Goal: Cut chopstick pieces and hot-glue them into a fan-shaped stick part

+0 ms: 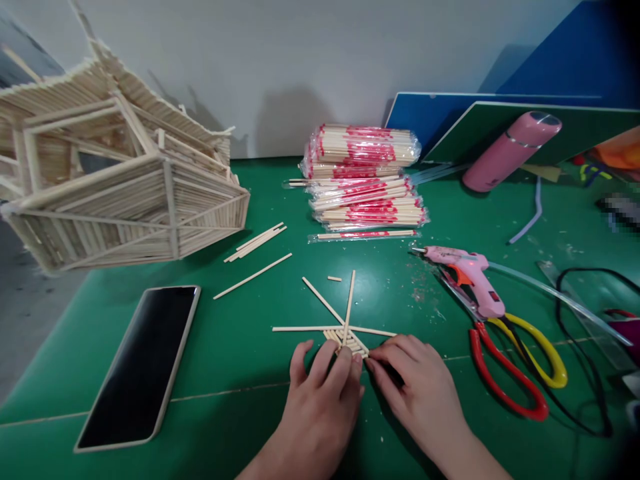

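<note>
A small flat star-like piece of wooden chopsticks (pixel 334 328) lies on the green table, with long sticks jutting out and short slats side by side near its lower edge. The bent fingers of my left hand (pixel 325 393) press on that lower edge and partly cover it. At the piece's right corner, the thumb and forefinger of my right hand (pixel 423 393) pinch together; my fingers hide the exact grip. Just above the piece lies a short stick offcut (pixel 335 279). One loose chopstick (pixel 253 276) and a few shorter sticks (pixel 256 242) lie to the upper left.
A large model of glued sticks (pixel 173 200) stands at left, behind a phone (pixel 140 367). Wrapped chopstick bundles (pixel 367 180) lie at the back. At right are a pink glue gun (pixel 465 267), red-and-yellow-handled scissors (pixel 510 393), a black cable (pixel 595 373) and a pink bottle (pixel 513 153).
</note>
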`<action>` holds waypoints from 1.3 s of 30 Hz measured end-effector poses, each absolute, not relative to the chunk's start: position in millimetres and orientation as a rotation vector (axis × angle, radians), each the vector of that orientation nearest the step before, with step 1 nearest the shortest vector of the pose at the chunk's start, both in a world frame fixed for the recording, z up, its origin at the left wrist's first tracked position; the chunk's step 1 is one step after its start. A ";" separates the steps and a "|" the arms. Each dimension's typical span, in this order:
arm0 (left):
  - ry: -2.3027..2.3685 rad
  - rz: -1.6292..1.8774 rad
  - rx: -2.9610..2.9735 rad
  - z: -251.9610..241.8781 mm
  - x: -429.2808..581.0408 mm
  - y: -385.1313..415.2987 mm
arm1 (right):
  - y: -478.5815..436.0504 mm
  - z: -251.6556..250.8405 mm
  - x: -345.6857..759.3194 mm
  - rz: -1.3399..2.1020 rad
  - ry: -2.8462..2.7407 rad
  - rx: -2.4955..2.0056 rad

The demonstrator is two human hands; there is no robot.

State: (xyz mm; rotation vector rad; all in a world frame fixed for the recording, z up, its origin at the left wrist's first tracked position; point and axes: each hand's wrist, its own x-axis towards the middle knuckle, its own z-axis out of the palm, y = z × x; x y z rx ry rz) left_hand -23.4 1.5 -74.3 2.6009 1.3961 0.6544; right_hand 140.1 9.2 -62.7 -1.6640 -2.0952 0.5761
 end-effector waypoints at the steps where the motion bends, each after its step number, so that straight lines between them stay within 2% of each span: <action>1: 1.394 0.654 2.600 -74.6 -23.3 1.5 | 9.0 -62.9 140.2 0.579 -2.094 -1.666; 11: 1.374 0.826 2.534 -61.0 -24.9 -1.4 | 6.7 -65.7 139.0 0.566 -2.017 -1.618; 16: 1.681 1.082 2.364 -46.7 -38.1 7.4 | 1.0 -67.7 149.7 0.463 -1.767 -1.429; 21: 1.894 1.124 2.370 -56.0 -51.5 14.1 | 3.4 -72.2 159.4 0.330 -1.617 -1.407; 39: 1.912 1.226 2.493 -53.9 -50.6 19.3 | 16.0 -75.7 161.8 0.174 -1.516 -1.389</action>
